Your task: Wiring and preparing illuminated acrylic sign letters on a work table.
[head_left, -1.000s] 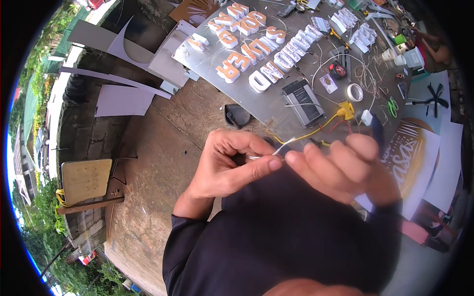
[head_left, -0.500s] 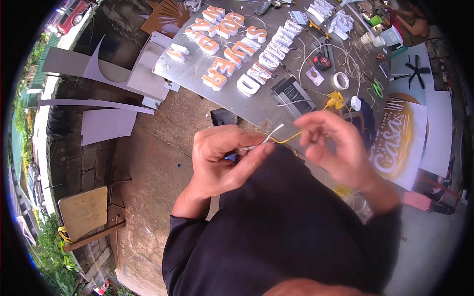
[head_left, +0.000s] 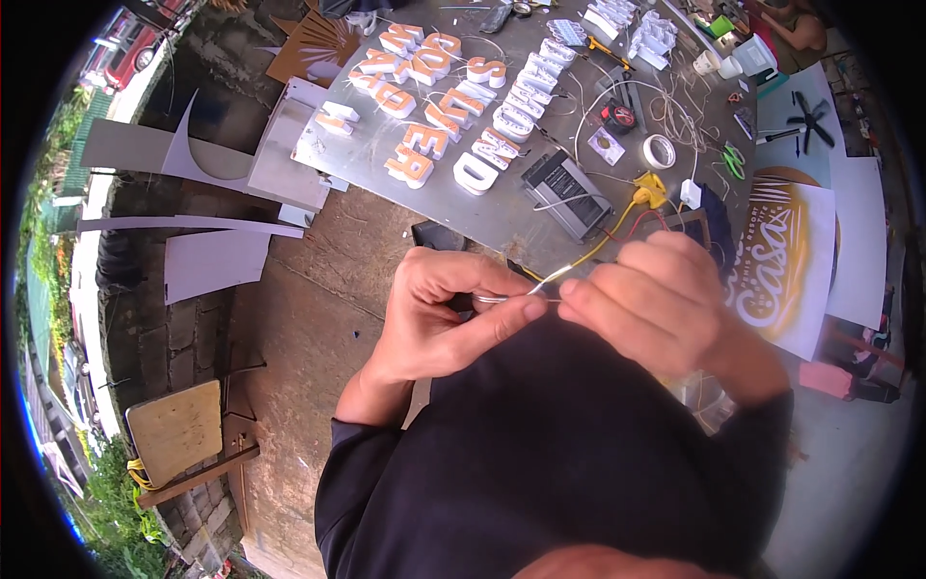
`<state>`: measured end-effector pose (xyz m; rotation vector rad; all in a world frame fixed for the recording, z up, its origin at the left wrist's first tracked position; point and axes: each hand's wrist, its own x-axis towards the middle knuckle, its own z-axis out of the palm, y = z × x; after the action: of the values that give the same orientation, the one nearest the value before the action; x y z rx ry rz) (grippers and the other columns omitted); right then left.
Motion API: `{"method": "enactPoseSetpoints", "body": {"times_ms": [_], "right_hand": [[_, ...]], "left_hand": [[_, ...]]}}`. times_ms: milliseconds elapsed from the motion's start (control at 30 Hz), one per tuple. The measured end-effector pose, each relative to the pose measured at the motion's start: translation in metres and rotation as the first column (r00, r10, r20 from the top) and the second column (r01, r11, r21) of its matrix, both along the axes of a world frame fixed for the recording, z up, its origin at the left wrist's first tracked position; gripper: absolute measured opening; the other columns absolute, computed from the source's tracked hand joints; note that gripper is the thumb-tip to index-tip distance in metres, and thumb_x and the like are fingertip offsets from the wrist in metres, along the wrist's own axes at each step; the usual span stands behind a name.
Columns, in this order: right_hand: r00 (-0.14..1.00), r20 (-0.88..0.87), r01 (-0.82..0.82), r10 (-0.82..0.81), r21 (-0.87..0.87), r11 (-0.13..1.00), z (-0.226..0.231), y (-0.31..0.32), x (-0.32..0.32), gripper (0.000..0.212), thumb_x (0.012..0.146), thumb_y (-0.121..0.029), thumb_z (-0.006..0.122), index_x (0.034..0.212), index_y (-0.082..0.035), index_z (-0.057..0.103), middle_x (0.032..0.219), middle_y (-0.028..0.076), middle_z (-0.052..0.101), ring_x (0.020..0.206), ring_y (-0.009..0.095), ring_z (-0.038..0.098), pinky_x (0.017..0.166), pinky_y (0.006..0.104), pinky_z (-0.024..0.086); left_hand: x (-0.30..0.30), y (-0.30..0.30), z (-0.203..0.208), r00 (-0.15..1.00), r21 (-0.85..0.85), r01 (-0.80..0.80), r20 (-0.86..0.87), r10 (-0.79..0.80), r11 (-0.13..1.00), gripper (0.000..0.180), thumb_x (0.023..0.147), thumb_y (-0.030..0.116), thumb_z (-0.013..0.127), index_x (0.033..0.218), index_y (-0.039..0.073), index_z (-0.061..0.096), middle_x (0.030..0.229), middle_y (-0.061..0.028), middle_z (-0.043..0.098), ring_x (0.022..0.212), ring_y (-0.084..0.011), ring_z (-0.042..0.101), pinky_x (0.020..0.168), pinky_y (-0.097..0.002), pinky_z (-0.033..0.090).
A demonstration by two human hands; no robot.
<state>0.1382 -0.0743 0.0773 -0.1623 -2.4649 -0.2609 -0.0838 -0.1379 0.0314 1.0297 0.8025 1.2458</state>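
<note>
In front of my dark shirt, my left hand (head_left: 449,314) pinches a white wire (head_left: 550,281) between thumb and fingertips. The wire's free end sticks up to the right past the fingertips. Close by on the right, my right hand (head_left: 661,304) is closed, its fingers curled together. A thin, brownish strand (head_left: 552,300) spans the small gap from my left thumb tip to my right fingertips. Behind the hands, a yellow wire (head_left: 590,253) runs up to a yellow plug-like piece (head_left: 650,190) on the table; its lower end meets the white wire in view.
The metal table (head_left: 367,164) ahead carries orange-faced block letters (head_left: 449,116), white letters (head_left: 482,169), a grey power supply box (head_left: 567,193), a tape measure (head_left: 617,118), a tape roll (head_left: 659,151) and green-handled pliers (head_left: 733,161). A painted sign (head_left: 796,270) lies right. Another person (head_left: 796,34) sits far right.
My right hand, open and apart before, has come down and closed, with its fingertips now on a thin strand beside my left hand. My left hand keeps its pinch.
</note>
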Motion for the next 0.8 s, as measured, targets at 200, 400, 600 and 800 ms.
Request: {"method": "enactPoseSetpoints", "body": {"times_ms": [200, 400, 600, 800], "right_hand": [[0.977, -0.049, 0.050, -0.205, -0.890, 0.453, 0.000, -0.005, 0.024, 0.014, 0.091, -0.019, 0.071, 0.090, -0.005, 0.069, 0.077, 0.004, 0.065, 0.070, 0.015, 0.060, 0.060, 0.0276, 0.044], [0.971, -0.065, 0.115, -0.231, -0.719, 0.686, 0.004, 0.007, 0.053, 0.030, 0.093, -0.026, 0.072, 0.117, -0.009, 0.065, 0.090, 0.001, 0.064, 0.078, 0.014, 0.058, 0.065, 0.0273, 0.045], [0.996, 0.008, 0.081, -0.083, 0.150, 0.985, 0.004, 0.007, 0.067, 0.033, 0.084, -0.018, 0.081, 0.115, -0.013, 0.071, 0.105, 0.004, 0.062, 0.092, 0.019, 0.054, 0.064, 0.0312, 0.044], [0.991, -0.078, 0.091, -0.112, -0.235, 0.968, -0.001, 0.010, 0.073, 0.016, 0.080, -0.012, 0.081, 0.094, -0.005, 0.075, 0.091, 0.003, 0.065, 0.080, 0.017, 0.058, 0.063, 0.0297, 0.045]], "left_hand": [[0.019, 0.015, 0.004, 0.643, 0.770, 0.077, -0.524, 0.558, 0.633, 0.011, 0.072, 0.004, 0.083, 0.078, 0.002, 0.074, 0.052, -0.0037, 0.048, 0.044, -0.0120, 0.043, 0.044, -0.0298, 0.028], [0.036, 0.013, 0.002, 0.982, 0.104, -0.097, -0.154, 0.113, 0.990, 0.008, 0.081, 0.001, 0.080, 0.083, -0.002, 0.073, 0.065, -0.0038, 0.067, 0.056, -0.0048, 0.056, 0.051, -0.0228, 0.039], [0.049, 0.026, 0.006, 0.993, 0.019, 0.097, -0.063, -0.096, 0.995, 0.007, 0.082, 0.000, 0.080, 0.082, -0.002, 0.073, 0.072, -0.0053, 0.071, 0.062, -0.0037, 0.059, 0.056, -0.0202, 0.042], [0.064, 0.038, 0.010, 0.950, 0.340, 0.072, -0.309, 0.039, 0.938, 0.010, 0.077, 0.000, 0.082, 0.085, 0.001, 0.075, 0.069, -0.0039, 0.069, 0.053, -0.0080, 0.054, 0.049, -0.0249, 0.040]]}}
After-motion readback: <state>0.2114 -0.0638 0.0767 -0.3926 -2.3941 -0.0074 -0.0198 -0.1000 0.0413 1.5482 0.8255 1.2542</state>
